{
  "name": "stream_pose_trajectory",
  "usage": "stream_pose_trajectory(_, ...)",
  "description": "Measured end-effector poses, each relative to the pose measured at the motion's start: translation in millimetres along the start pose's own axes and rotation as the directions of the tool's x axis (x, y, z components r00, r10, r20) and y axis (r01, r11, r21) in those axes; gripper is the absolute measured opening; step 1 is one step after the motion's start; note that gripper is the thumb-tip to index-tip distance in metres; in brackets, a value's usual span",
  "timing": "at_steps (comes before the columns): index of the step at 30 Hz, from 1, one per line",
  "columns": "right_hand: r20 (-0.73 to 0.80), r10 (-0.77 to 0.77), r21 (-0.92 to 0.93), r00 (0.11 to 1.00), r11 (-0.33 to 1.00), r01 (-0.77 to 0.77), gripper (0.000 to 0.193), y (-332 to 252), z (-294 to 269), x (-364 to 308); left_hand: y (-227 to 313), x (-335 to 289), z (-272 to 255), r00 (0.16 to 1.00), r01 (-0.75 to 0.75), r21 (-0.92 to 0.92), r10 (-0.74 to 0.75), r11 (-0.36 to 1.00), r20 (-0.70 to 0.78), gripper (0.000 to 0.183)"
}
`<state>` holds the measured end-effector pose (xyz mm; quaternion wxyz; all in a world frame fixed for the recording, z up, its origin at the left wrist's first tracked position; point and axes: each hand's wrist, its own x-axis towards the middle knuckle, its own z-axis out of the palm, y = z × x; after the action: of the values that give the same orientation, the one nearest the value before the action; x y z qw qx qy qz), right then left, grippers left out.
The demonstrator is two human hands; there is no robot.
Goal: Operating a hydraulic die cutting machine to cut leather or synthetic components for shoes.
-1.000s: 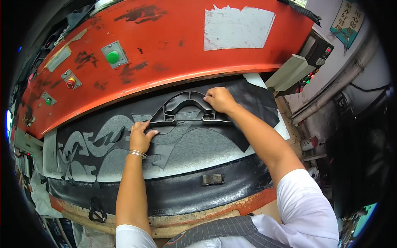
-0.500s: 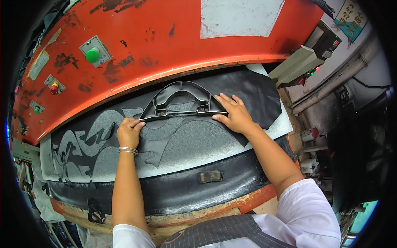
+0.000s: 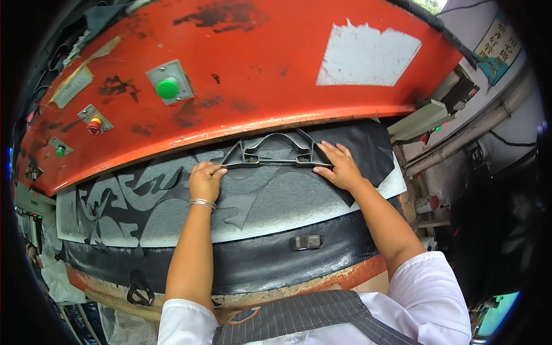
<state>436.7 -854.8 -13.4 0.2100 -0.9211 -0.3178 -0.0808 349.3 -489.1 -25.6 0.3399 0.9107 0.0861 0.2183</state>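
Note:
A black metal cutting die (image 3: pixel 276 161), an arched outline with inner blades, lies on a sheet of black leather (image 3: pixel 368 152). Its far tip is hidden beneath the edge of the red press beam (image 3: pixel 241 75). At the die's left corner, my left hand (image 3: pixel 205 178) pinches the rim between thumb and fingers. My right hand (image 3: pixel 340 167) holds the opposite corner, thumb on the near side and fingers on the far side. Curved gaps cut out of the leather expose the grey, scored surface of the white cutting board (image 3: pixel 184 230) below.
The beam carries a green push button (image 3: pixel 167 88), a red knob (image 3: pixel 94 126) and a smaller green button (image 3: pixel 60 150). A small dark transparent block (image 3: pixel 307 242) sits on the black front ledge (image 3: pixel 259 270). A grey control box (image 3: pixel 422 121) stands at the right.
The red beam's lower edge appears lower and covers the die's far tip, which showed before. The view has shifted. Both hands keep hold of the die's corners.

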Motion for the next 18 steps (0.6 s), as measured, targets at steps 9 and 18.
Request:
stream_pose_trajectory(9, -0.162, 0.259, 0.495, 0.952, 0.856, -0.149, 0.066, -126.2, -16.4, -21.1, -97.6, -12.7, -138.2, 0.807, 0.205, -0.235, -0.300, 0.950, -0.510, 0.038)
stream_pose_trajectory(18, -0.549, -0.118, 0.245, 0.827, 0.924, 0.294, 0.025, -300.1, -25.9, 161.6, -258.3, 64.9, -363.6, 0.660, 0.315, -0.089, -0.286, 0.945, -0.695, 0.063)
